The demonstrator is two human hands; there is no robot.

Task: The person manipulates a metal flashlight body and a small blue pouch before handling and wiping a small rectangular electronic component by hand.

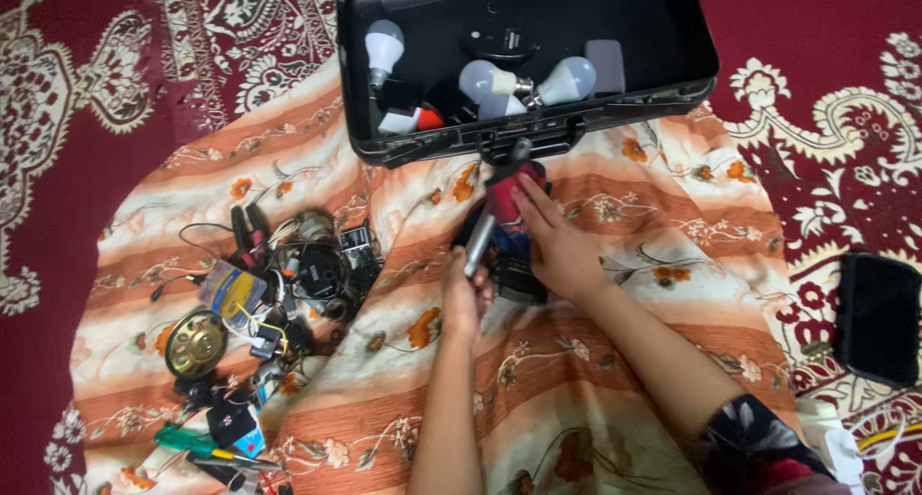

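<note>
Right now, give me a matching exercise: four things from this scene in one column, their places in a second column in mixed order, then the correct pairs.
Things:
1. white light bulbs
2. round speaker
3. green-handled screwdriver
4. black flat case

Places:
A. on the red carpet, far right
B. inside the open black toolbox
C. on the cloth, bottom left corner
D. on the cloth, left, among loose parts and wires

Pairs: 1-B, 2-D, 3-C, 4-A
</note>
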